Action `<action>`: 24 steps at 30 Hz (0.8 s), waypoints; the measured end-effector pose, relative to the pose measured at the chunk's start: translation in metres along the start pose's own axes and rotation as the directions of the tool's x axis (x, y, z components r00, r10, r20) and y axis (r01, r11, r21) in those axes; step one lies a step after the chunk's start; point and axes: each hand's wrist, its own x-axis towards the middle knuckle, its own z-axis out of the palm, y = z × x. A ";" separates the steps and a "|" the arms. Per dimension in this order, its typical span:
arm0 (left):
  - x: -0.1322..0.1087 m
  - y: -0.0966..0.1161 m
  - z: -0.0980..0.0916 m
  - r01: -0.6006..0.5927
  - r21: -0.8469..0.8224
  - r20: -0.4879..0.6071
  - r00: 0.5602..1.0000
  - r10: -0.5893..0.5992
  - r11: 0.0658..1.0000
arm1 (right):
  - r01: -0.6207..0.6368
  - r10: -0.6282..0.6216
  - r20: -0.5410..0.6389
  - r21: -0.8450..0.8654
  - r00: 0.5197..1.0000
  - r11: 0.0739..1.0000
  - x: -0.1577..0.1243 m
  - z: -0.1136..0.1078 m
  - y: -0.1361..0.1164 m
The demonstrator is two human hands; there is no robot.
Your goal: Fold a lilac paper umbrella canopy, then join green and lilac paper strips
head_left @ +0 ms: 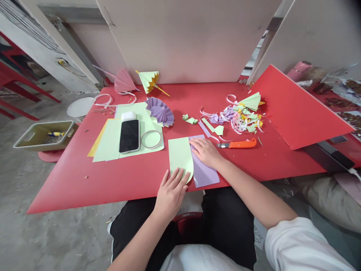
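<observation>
A light green paper sheet (179, 154) lies on the red table, its lower right corner curving up over a purple sheet (205, 174). My left hand (172, 188) rests with fingers spread on the green sheet's lower edge. Across the top of the purple sheet, my right hand (205, 151) lies flat with its fingertips at the green sheet's right edge. Neither hand grips anything. An orange cutter (242, 143) with its blade out lies to the right of my right hand, near purple and green paper strips (208, 128).
Left on the table (70, 184) are green sheets (107, 145), a phone (129, 136), a tape ring (151, 139) and a purple folded fan (160, 111). Paper umbrellas (149, 81) stand behind. Scraps (239, 118) and a tilted red board (301, 109) are right.
</observation>
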 end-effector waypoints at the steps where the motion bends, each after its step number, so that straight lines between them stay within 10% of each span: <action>1: 0.000 0.000 0.000 0.000 0.002 0.001 1.000 0.000 1.000 | 0.000 0.000 0.000 -0.001 1.000 1.000 0.000 0.000 0.000; 24: 0.004 0.018 0.007 0.138 -0.028 -0.117 0.983 -0.140 0.990 | -0.010 0.010 0.030 -0.016 1.000 1.000 0.002 -0.001 0.000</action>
